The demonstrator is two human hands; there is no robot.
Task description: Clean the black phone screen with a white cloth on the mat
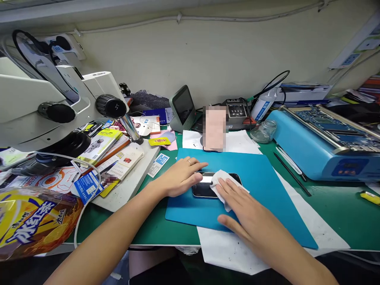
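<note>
A phone lies with its dark glass face up on the blue mat. My left hand is at the phone's left end, its fingers apart and its thumb by the phone's edge, holding nothing. A white wipe covers the phone's right part. My right hand lies flat over the wipe, fingers stretched out and pressing it on the glass, thumb spread to the side. The wipe partly hides the phone's right half.
White paper sheets stick out under the mat. At the left are a microscope, booklets and a drink bottle. A small screen, a glass jar, tweezers and a blue machine stand behind and to the right.
</note>
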